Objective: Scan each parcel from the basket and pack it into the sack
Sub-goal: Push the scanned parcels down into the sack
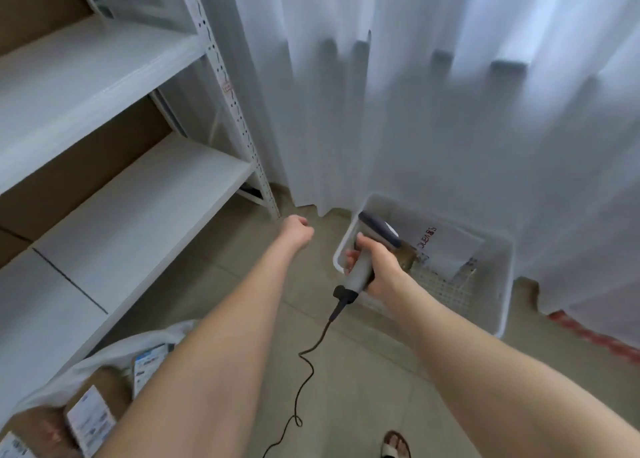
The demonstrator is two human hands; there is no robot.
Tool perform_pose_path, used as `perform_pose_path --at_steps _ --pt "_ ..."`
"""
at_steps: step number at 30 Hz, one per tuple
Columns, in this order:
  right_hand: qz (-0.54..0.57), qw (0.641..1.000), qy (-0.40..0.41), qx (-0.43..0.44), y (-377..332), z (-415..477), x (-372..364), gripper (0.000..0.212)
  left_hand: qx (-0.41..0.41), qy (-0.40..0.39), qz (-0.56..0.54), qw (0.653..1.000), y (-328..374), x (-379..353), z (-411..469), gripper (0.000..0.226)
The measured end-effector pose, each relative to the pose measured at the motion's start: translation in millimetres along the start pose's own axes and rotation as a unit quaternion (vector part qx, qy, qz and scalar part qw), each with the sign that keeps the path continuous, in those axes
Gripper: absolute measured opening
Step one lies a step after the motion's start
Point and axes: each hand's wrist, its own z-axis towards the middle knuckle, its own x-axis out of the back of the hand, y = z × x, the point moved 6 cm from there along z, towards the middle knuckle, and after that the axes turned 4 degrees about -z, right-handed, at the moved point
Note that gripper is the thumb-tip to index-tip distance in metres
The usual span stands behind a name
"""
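Several labelled parcels (90, 418) already lie in the sack (104, 353) at my lower left, its mouth open beside me, handy for dropping in, I judge. My left hand (297, 230) reaches forward, fingers curled, holding nothing I can see. My right hand (375, 267) grips the scanner (377, 231) by its handle, head aimed into the basket (506, 284), where a white parcel (450, 246) waits.
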Motion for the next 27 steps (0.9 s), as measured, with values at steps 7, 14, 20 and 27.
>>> perform_pose_path --at_steps 7,14,20,27 --pt "0.065 0.996 0.064 -0.015 -65 65 86 0.018 -0.005 -0.05 0.023 0.998 60 -102 60 0.04" --pt "0.09 0.987 0.13 -0.021 -128 176 165 0.021 0.003 -0.125 0.059 0.99 93 -223 165 0.041" --pt "0.118 0.975 0.177 -0.06 -144 277 222 0.023 0.026 -0.18 0.122 0.976 80 -324 250 0.044" --pt "0.162 0.965 0.187 -0.089 -113 402 293 0.024 -0.015 -0.222 0.192 0.956 37 -462 327 0.044"
